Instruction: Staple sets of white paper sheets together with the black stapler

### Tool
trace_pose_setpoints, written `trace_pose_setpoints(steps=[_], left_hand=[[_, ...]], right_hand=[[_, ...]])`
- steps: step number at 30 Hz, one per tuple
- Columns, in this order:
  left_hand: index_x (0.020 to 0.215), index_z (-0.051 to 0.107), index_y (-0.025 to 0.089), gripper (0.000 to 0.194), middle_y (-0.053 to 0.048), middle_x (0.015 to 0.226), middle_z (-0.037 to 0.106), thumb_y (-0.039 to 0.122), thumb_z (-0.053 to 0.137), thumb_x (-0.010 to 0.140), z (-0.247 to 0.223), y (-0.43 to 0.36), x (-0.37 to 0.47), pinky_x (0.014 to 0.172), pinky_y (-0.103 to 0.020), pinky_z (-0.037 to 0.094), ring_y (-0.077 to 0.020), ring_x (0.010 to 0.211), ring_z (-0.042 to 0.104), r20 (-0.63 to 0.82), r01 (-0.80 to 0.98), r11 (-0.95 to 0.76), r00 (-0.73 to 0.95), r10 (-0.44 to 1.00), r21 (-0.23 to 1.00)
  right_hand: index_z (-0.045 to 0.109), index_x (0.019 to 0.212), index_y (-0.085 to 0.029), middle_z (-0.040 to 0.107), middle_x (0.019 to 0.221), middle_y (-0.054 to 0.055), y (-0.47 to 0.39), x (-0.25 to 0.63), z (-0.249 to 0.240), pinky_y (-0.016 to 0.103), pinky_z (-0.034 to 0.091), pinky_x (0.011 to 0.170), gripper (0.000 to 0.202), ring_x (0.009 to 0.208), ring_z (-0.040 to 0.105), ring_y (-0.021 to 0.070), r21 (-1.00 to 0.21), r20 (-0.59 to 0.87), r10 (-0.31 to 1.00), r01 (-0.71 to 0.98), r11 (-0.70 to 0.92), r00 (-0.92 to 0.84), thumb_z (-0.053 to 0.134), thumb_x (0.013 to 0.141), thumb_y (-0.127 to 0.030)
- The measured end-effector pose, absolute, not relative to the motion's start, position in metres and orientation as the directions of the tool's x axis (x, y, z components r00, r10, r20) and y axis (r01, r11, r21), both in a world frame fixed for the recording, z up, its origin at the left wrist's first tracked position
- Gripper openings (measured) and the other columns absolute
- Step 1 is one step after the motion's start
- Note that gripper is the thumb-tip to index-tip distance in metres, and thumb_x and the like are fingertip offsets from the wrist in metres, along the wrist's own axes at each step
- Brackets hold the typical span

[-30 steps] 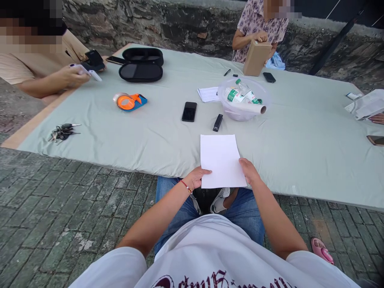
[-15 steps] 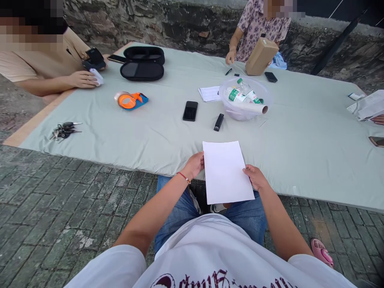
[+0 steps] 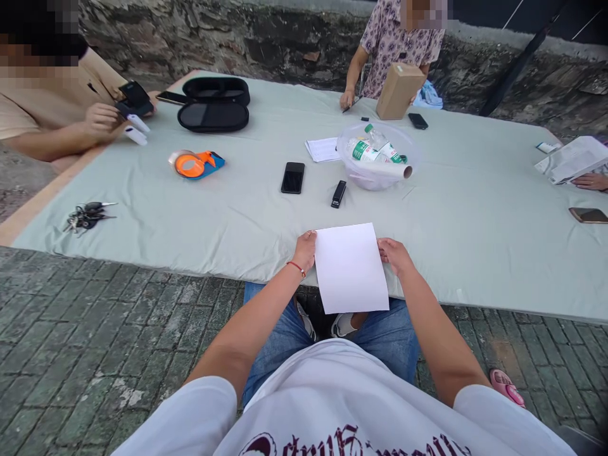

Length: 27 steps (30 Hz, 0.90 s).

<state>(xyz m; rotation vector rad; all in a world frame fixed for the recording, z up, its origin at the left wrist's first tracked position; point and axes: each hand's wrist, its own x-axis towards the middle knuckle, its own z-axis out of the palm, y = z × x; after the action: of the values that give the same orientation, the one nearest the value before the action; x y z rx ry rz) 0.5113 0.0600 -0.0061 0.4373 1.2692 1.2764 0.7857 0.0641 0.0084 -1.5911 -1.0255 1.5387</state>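
Note:
A blank white sheet of paper (image 3: 352, 269) is held over the table's near edge, its lower part above my lap. My left hand (image 3: 305, 249) pinches its upper left edge, thumb on top. At the upper right edge is my right hand (image 3: 395, 254), closed, with its fingertips at the paper's border and partly behind it. Beyond the sheet lies a small black stapler (image 3: 338, 194), and left of that a black phone (image 3: 292, 177) rests face up. Neither hand touches these.
Around the cloth-covered table (image 3: 228, 221) are a tape dispenser (image 3: 197, 165), keys (image 3: 88, 216), an open black case (image 3: 213, 118), a bowl with bottles (image 3: 375, 180), papers (image 3: 322, 149) and a cardboard box (image 3: 400, 92). Co-workers sit left, across and right; the one across holds a pen.
Both hands have moved up the paper's sides, and the sheet sits slightly higher with its lower end curving. The co-worker across has picked up the pen. The view has shifted a little.

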Motion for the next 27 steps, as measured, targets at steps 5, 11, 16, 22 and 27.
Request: trace_pose_setpoints(steps=[5, 11, 16, 22, 27], left_hand=[[0.072, 0.052, 0.020, 0.025, 0.002, 0.066, 0.055, 0.034, 0.066, 0.087, -0.004, 0.060, 0.516, 0.068, -0.024, 0.046, -0.0124, 0.068, 0.052, -0.415, -0.393, 0.301, -0.245, 0.876, 0.869], [0.072, 0.054, 0.018, 0.024, 0.002, 0.068, 0.055, 0.033, 0.065, 0.088, -0.004, 0.059, 0.515, 0.069, -0.026, 0.044, -0.0122, 0.067, 0.050, -0.380, -0.388, 0.263, -0.265, 0.886, 0.883], [0.069, 0.052, 0.018, 0.026, 0.003, 0.067, 0.052, 0.031, 0.062, 0.090, -0.009, 0.061, 0.516, 0.066, -0.025, 0.042, -0.0113, 0.064, 0.047, -0.346, -0.359, 0.237, -0.278, 0.896, 0.903], [0.069, 0.053, 0.018, 0.028, 0.002, 0.067, 0.052, 0.035, 0.066, 0.087, -0.012, 0.062, 0.513, 0.066, -0.026, 0.042, -0.0120, 0.065, 0.047, -0.372, -0.373, 0.268, -0.241, 0.897, 0.888], [0.091, 0.066, 0.017, 0.021, -0.002, 0.076, 0.059, 0.038, 0.064, 0.087, -0.012, 0.061, 0.509, 0.070, -0.028, 0.046, -0.0147, 0.070, 0.054, -0.344, -0.333, 0.259, -0.227, 0.911, 0.907]], right_hand=[[0.068, 0.080, -0.018, 0.067, 0.072, 0.001, 0.100, 0.769, -0.001, 0.028, 0.046, 0.059, 0.029, 0.062, 0.057, 0.0141, -0.901, -0.409, 0.909, 0.122, -0.416, 0.073, 0.074, 0.067, -0.044], [0.071, 0.085, -0.019, 0.070, 0.078, 0.001, 0.103, 0.764, -0.015, 0.029, 0.048, 0.064, 0.035, 0.067, 0.060, 0.0159, -0.932, -0.358, 0.932, 0.042, -0.360, 0.055, 0.074, 0.067, -0.049], [0.071, 0.086, -0.020, 0.070, 0.079, 0.001, 0.102, 0.768, -0.019, 0.031, 0.049, 0.066, 0.034, 0.070, 0.061, 0.0175, -0.935, -0.350, 0.936, 0.047, -0.352, 0.050, 0.071, 0.070, -0.051], [0.069, 0.085, -0.021, 0.068, 0.075, 0.001, 0.104, 0.767, -0.021, 0.031, 0.048, 0.063, 0.033, 0.069, 0.059, 0.0180, -0.938, -0.314, 0.947, 0.129, -0.321, 0.069, 0.065, 0.075, -0.053], [0.069, 0.093, -0.021, 0.070, 0.083, 0.002, 0.106, 0.769, -0.022, 0.031, 0.049, 0.066, 0.033, 0.071, 0.060, 0.0181, -0.930, -0.347, 0.938, 0.124, -0.345, 0.007, 0.064, 0.075, -0.049]])
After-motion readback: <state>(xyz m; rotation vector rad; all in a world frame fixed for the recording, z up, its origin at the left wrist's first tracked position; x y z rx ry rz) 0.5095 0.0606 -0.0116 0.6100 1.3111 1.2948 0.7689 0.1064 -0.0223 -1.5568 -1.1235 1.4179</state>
